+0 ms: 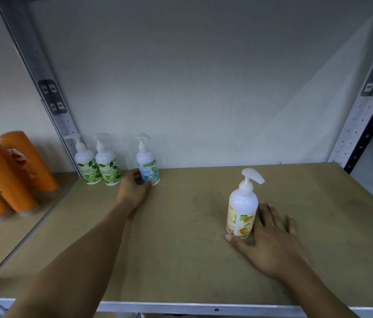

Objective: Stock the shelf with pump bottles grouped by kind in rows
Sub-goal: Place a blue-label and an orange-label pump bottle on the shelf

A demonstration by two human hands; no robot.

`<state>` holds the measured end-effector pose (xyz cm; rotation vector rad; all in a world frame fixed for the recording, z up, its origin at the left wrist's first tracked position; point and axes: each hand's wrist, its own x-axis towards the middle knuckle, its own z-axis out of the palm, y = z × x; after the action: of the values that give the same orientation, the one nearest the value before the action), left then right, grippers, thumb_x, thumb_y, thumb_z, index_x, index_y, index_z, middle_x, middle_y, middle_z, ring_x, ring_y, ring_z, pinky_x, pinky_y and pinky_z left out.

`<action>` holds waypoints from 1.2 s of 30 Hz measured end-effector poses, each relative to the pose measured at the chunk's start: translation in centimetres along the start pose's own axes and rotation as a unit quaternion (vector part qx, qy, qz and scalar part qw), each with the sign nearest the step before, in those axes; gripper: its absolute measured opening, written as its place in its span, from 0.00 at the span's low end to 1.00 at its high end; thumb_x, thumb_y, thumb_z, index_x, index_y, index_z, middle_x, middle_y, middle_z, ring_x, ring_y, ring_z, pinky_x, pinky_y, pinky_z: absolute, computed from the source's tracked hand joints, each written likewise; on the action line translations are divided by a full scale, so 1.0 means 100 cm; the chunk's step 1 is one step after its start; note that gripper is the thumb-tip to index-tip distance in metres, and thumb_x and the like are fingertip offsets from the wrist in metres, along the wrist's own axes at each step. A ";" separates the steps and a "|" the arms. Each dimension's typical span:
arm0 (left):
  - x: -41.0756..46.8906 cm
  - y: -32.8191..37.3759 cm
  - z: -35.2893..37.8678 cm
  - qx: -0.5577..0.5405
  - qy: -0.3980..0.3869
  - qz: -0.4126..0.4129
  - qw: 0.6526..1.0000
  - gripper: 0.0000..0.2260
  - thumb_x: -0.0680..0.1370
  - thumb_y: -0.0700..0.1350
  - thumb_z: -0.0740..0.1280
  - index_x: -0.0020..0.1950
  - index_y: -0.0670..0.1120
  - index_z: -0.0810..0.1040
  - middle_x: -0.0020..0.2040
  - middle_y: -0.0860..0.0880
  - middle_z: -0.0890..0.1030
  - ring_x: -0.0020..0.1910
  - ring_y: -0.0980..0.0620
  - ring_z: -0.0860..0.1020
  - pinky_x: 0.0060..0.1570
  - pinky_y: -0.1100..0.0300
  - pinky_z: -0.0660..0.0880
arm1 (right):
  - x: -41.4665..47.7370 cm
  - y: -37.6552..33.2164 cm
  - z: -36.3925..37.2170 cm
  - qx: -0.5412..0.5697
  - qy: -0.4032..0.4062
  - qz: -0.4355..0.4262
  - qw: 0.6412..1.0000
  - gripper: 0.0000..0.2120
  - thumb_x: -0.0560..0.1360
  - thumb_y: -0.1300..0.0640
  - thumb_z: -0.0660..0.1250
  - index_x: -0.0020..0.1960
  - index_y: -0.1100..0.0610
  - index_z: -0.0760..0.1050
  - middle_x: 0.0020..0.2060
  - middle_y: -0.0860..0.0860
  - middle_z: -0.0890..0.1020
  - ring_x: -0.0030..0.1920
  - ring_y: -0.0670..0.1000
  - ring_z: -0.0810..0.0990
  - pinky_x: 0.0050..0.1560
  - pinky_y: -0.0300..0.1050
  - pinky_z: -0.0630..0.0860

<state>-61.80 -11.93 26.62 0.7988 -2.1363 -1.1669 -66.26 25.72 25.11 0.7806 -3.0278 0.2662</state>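
Observation:
Two white pump bottles with green leaf labels stand side by side at the back left of the brown shelf board. Just right of them stands a pump bottle with a blue and green label; my left hand holds its base with curled fingers. Further right and nearer to me, a pump bottle with an orange and yellow label stands upright. My right hand wraps its base, thumb in front, fingers spread behind it on the board.
Orange bottles stand on the neighbouring shelf to the left, beyond a perforated metal upright. Another upright bounds the right side. A grey wall closes the back. The metal front rail runs along the near edge.

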 end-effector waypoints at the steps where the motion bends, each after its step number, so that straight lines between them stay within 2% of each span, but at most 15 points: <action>1: 0.000 0.000 0.000 -0.003 0.008 -0.002 1.000 0.25 0.73 0.45 0.77 0.67 0.43 0.75 0.60 0.49 0.81 0.54 0.53 0.79 0.57 0.58 0.74 | 0.000 0.000 0.000 0.000 0.001 0.001 1.000 0.56 0.62 0.16 0.33 0.81 0.46 0.46 0.81 0.48 0.50 0.80 0.49 0.42 0.77 0.62 0.43; 9: -0.001 0.004 0.001 0.025 0.061 -0.010 0.998 0.24 0.72 0.49 0.77 0.65 0.44 0.76 0.59 0.48 0.82 0.51 0.54 0.77 0.53 0.59 0.72 | 0.000 -0.001 0.000 -0.005 0.003 -0.001 1.000 0.53 0.64 0.16 0.34 0.81 0.45 0.46 0.81 0.47 0.50 0.80 0.49 0.42 0.78 0.61 0.43; 15: 0.000 0.007 0.002 0.033 0.074 -0.032 0.996 0.26 0.71 0.51 0.78 0.66 0.45 0.75 0.60 0.48 0.82 0.56 0.49 0.79 0.54 0.59 0.72 | -0.001 -0.002 -0.001 -0.008 0.007 0.001 1.000 0.54 0.63 0.16 0.33 0.81 0.44 0.46 0.81 0.46 0.50 0.80 0.48 0.43 0.78 0.60 0.43; 19: 0.002 0.007 0.003 0.050 0.069 -0.031 0.996 0.27 0.72 0.53 0.77 0.66 0.45 0.75 0.59 0.47 0.82 0.56 0.48 0.79 0.53 0.59 0.71 | -0.001 -0.001 0.000 -0.004 0.005 0.005 1.000 0.54 0.64 0.16 0.34 0.81 0.45 0.46 0.81 0.47 0.51 0.80 0.48 0.43 0.78 0.60 0.43; 29: 0.003 0.005 0.001 0.066 0.050 -0.038 0.996 0.26 0.73 0.54 0.75 0.68 0.47 0.74 0.60 0.49 0.81 0.58 0.48 0.79 0.58 0.54 0.74 | -0.001 -0.002 0.001 -0.003 0.009 0.005 1.000 0.55 0.62 0.16 0.32 0.81 0.45 0.47 0.81 0.47 0.50 0.80 0.48 0.42 0.78 0.60 0.42; 36: 0.001 0.006 0.002 0.073 0.048 -0.034 0.996 0.24 0.75 0.52 0.74 0.67 0.47 0.74 0.59 0.48 0.81 0.58 0.47 0.78 0.57 0.54 0.73 | 0.000 -0.002 0.001 0.001 0.016 0.002 1.000 0.55 0.62 0.16 0.32 0.81 0.45 0.46 0.81 0.47 0.50 0.80 0.48 0.41 0.78 0.61 0.42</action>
<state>-62.20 -11.64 27.10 0.9803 -2.1479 -0.9925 -66.20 25.55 25.01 0.7624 -2.9997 0.2781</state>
